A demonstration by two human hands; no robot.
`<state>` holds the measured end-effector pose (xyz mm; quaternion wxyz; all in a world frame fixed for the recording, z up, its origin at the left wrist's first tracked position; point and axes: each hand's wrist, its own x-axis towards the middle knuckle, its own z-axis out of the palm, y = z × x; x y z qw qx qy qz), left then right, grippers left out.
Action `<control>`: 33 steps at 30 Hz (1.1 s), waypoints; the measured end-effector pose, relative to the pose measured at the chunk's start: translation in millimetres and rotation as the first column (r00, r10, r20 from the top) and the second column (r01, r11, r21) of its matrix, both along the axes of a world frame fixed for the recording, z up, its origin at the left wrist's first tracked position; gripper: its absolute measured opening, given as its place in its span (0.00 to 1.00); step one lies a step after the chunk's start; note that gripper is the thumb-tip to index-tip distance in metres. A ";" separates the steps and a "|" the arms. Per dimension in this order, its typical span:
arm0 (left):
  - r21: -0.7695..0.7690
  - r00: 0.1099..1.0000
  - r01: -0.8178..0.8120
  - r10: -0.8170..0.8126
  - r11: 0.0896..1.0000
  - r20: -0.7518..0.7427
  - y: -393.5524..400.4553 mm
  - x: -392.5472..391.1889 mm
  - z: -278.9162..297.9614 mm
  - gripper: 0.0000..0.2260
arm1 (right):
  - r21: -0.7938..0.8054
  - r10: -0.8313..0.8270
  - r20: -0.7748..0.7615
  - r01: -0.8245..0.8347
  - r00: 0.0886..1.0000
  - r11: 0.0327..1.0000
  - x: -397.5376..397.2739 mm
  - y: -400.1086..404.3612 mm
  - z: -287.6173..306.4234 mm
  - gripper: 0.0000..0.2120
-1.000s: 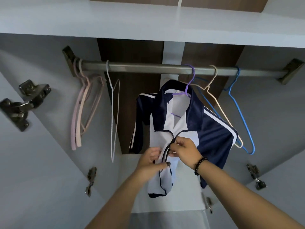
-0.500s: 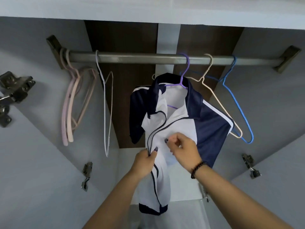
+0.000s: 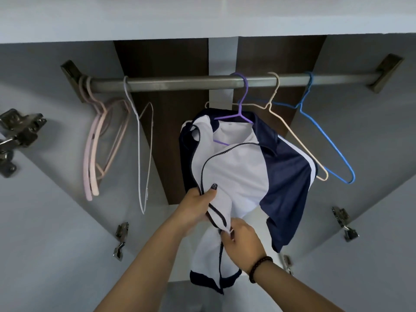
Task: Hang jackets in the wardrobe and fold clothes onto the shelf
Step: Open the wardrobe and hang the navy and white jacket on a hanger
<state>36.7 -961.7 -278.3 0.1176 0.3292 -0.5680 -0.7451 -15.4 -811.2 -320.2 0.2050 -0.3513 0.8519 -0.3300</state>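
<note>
Having slid our right hand (image 3: 242, 239) down to the zipper's foot, we are pinching it while our left hand (image 3: 195, 207) is gripping the jacket (image 3: 243, 176) edge, zipping up next.

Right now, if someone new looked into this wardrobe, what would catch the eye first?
First, the navy and white jacket hanging on a purple hanger at the middle of the rail. Below it, the left hand grips the zipper edge and the right hand pinches the fabric lower down. Empty hangers flank it: pink hangers far left, a blue hanger on the right.
</note>
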 end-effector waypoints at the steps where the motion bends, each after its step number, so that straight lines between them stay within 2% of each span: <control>1: 0.012 1.000 -0.002 0.002 1.000 -0.019 1.0 1.1 -0.2 0.07 | -0.004 0.000 -0.004 0.000 1.000 1.000 -4.2 -0.6 2.1 0.11; 3: 0.032 0.998 0.010 -0.008 0.999 -0.055 3.9 6.6 0.0 0.07 | -0.008 -0.004 0.075 0.004 0.997 1.000 -11.7 -0.9 7.9 0.08; 5: 0.090 0.994 0.030 -0.020 0.996 -0.105 8.4 17.6 -2.6 0.09 | -0.035 -0.042 0.219 0.050 0.975 0.998 -17.1 -1.4 13.5 0.12; 7: 0.129 0.996 -0.014 0.025 0.992 -0.087 17.5 33.3 -14.1 0.14 | -0.077 -0.101 0.364 0.138 0.926 0.987 -21.9 -2.8 19.4 0.15; 9: 0.131 0.984 -0.174 0.170 0.976 0.043 35.1 51.1 -36.4 0.16 | -0.105 -0.138 0.446 0.205 0.884 0.973 -26.9 -5.8 27.5 0.15; 11: 0.055 0.910 -0.319 0.289 0.946 0.299 61.3 71.1 -59.0 0.15 | -0.111 -0.156 0.513 0.245 0.844 0.963 -29.7 -9.7 35.4 0.16; 12: 0.092 0.875 -0.372 0.316 0.924 0.367 75.8 81.3 -67.9 0.14 | -0.110 -0.158 0.542 0.256 0.826 0.960 -29.0 -11.5 38.4 0.16; 13: 0.188 0.867 -0.422 0.334 0.887 0.370 89.5 93.9 -74.2 0.11 | -0.106 -0.155 0.563 0.258 0.812 0.960 -27.2 -12.8 41.0 0.15; 15: 0.469 0.879 -0.470 0.348 0.747 0.327 109.7 105.3 -81.2 0.07 | -0.103 -0.137 0.592 0.243 0.794 0.965 -21.9 -13.9 46.1 0.13; 17: 0.594 0.882 -0.470 0.331 0.653 0.335 119.1 105.7 -90.0 0.13 | -0.107 -0.110 0.625 0.225 0.773 0.969 -16.5 -13.5 51.2 0.11; 19: 0.624 0.907 -0.420 0.300 0.659 0.295 126.4 108.1 -100.3 0.17 | -0.107 -0.095 0.675 0.225 0.731 0.969 -12.2 -11.5 55.0 0.10; 21: 0.635 0.916 -0.398 0.329 0.662 0.230 133.6 109.2 -102.1 0.17 | -0.101 -0.094 0.725 0.241 0.682 0.965 -7.5 -7.3 57.0 0.08; 24: 0.660 0.870 -0.422 0.484 0.622 0.099 141.3 114.2 -103.1 0.19 | -0.096 -0.082 0.804 0.266 0.588 0.959 1.1 2.3 59.1 0.05; 27: 0.718 0.832 -0.395 0.554 0.574 0.015 149.7 120.4 -101.4 0.23 | -0.098 -0.061 0.859 0.280 0.508 0.955 6.6 12.2 63.7 0.06; 31: 0.730 0.815 -0.391 0.579 0.560 -0.007 162.9 122.4 -93.7 0.27 | -0.120 -0.045 0.868 0.296 0.495 0.948 7.7 21.3 72.5 0.06; 33: 0.720 0.821 -0.370 0.569 0.588 -0.043 168.6 120.7 -85.9 0.24 | -0.147 -0.026 0.870 0.310 0.492 0.939 4.4 24.9 77.5 0.06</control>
